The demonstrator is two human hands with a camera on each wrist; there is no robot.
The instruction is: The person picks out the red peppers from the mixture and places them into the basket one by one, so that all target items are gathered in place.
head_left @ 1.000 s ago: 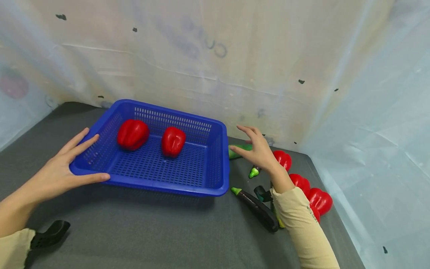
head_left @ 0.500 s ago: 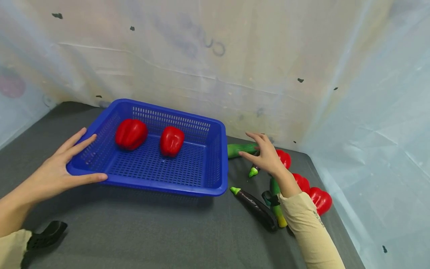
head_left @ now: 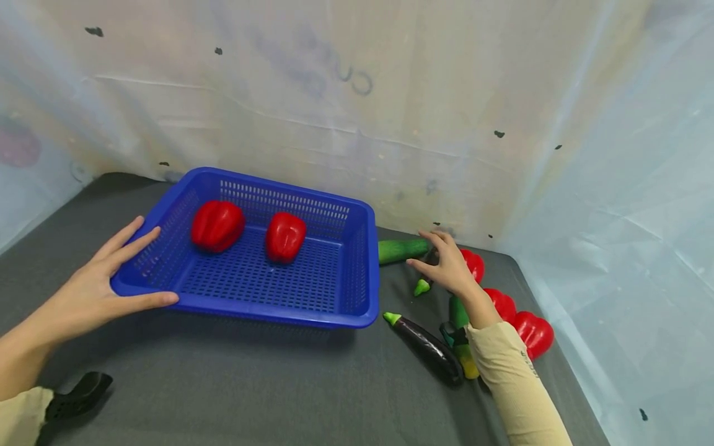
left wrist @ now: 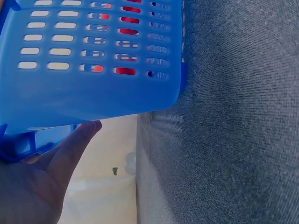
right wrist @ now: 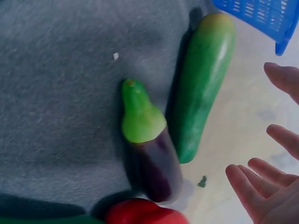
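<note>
My left hand (head_left: 92, 291) rests at the near-left corner of the blue plastic basket (head_left: 268, 314), its straight fingers spread over the rim and the thumb along the front edge. Inside the basket lie two red bell peppers, one at left (head_left: 217, 227) and one in the middle (head_left: 286, 238). To the right of the basket, my right hand (head_left: 450, 267) hovers with fingers spread and nothing between them. Beneath and beside it lie a green-capped eggplant (right wrist: 156, 158) and a green zucchini (right wrist: 201, 88); the hand partly hides the eggplant in the head view.
Another eggplant (head_left: 426, 350) lies at the basket's near-right side, beside a green vegetable with a yellow end (head_left: 470, 367). Several red bell peppers (head_left: 532, 333) sit by the right sleeve, partly covered by it. Plastic sheeting (head_left: 312, 111) walls the grey tabletop (head_left: 251, 384) at back and sides.
My right hand has moved right and slightly down, away from the basket, uncovering more of the zucchini. The left hand stays at the basket corner.
</note>
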